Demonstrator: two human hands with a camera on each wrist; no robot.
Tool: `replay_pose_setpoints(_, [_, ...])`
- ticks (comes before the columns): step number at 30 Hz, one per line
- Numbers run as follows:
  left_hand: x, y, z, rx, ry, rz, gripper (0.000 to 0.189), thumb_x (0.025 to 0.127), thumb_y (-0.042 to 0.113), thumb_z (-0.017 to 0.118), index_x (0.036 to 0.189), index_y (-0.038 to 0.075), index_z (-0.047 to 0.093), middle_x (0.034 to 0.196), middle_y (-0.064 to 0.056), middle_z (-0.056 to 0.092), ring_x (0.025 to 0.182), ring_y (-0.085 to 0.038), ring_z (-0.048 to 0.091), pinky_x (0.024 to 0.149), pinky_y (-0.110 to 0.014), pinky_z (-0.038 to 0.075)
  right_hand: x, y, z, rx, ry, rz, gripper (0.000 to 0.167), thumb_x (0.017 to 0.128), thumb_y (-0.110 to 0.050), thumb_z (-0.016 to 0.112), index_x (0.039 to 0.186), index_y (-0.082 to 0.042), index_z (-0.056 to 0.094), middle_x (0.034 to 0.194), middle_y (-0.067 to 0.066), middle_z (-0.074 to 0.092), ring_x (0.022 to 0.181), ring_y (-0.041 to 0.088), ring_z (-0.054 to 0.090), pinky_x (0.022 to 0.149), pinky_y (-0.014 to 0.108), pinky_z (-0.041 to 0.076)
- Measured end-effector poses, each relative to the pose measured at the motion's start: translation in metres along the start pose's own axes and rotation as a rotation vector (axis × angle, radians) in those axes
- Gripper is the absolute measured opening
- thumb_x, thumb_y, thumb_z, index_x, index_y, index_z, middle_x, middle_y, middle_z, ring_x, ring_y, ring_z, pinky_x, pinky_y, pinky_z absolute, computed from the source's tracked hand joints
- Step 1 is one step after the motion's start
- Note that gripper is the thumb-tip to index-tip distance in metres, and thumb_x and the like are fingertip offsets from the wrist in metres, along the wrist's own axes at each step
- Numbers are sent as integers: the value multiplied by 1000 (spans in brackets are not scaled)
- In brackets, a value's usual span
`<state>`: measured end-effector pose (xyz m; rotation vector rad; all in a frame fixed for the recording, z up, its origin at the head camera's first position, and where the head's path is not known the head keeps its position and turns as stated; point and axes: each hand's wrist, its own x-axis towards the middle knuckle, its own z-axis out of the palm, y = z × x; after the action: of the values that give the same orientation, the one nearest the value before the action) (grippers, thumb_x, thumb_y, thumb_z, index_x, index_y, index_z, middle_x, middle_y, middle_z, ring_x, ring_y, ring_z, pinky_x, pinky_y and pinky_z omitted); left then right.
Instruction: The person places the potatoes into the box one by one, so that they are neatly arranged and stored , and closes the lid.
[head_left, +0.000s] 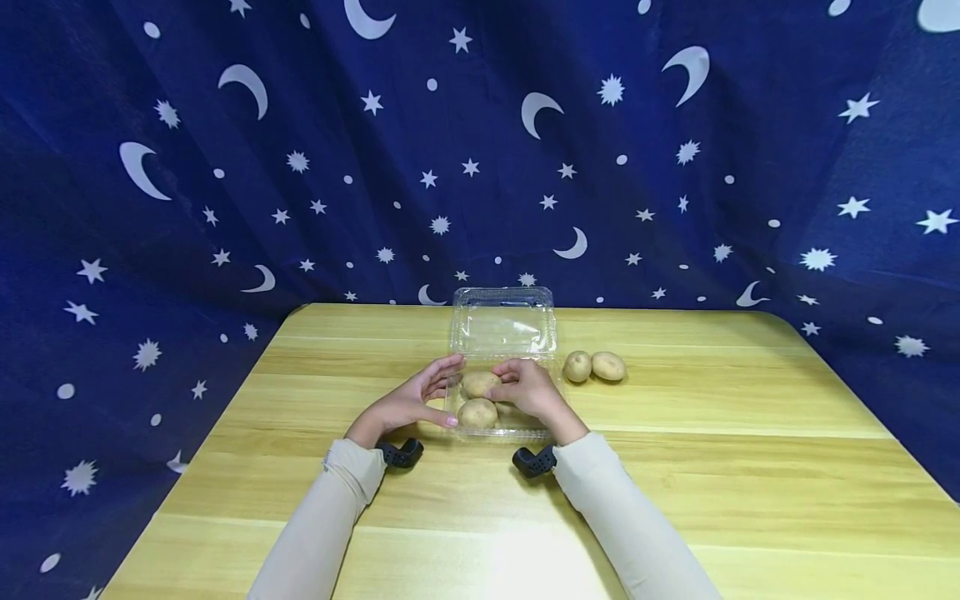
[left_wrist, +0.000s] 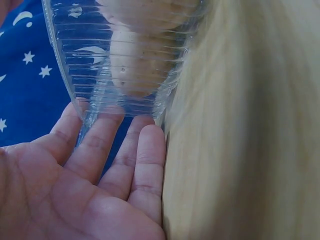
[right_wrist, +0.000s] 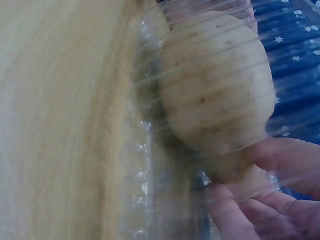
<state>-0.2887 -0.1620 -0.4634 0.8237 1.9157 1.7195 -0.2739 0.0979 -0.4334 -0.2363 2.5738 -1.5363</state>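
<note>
A clear hinged plastic container [head_left: 510,432] lies on the table with its lid [head_left: 504,325] raised at the back. Two potatoes are in its left half, one behind the other. My right hand [head_left: 528,389] reaches in and pinches the rear potato [head_left: 480,384] between thumb and fingers. Nearer me lies the front potato [head_left: 477,414], seen large through the ribbed wall as a pale potato [right_wrist: 215,85] in the right wrist view. Along the container's left side, my left hand [head_left: 420,400] touches the wall with extended fingers [left_wrist: 148,155], its thumb at the front left.
Two more potatoes rest side by side just right of the container: a rounder potato [head_left: 577,367] and a longer potato [head_left: 608,366]. Beneath everything is a light wooden table [head_left: 750,467]. A blue curtain [head_left: 480,133] with moons and stars hangs behind its far edge.
</note>
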Motion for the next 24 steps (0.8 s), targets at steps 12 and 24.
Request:
replay_pose_setpoints(12, [0, 4, -1, 1, -3, 4, 114, 90, 17, 91, 171, -1, 13, 177, -27, 16, 161, -47, 20, 130, -61, 21, 1, -4, 1, -12, -38, -28, 41, 91, -6, 84, 127, 11, 71, 113, 20, 75, 103, 32, 71, 95, 44, 60])
replay_pose_setpoints(24, [0, 1, 1, -3, 0, 2, 114, 89, 17, 91, 171, -1, 13, 177, -26, 17, 161, -47, 20, 130, -60, 21, 0, 0, 0, -13, -15, -45, 37, 90, -6, 86, 121, 10, 73, 112, 20, 77, 101, 32, 73, 96, 45, 61])
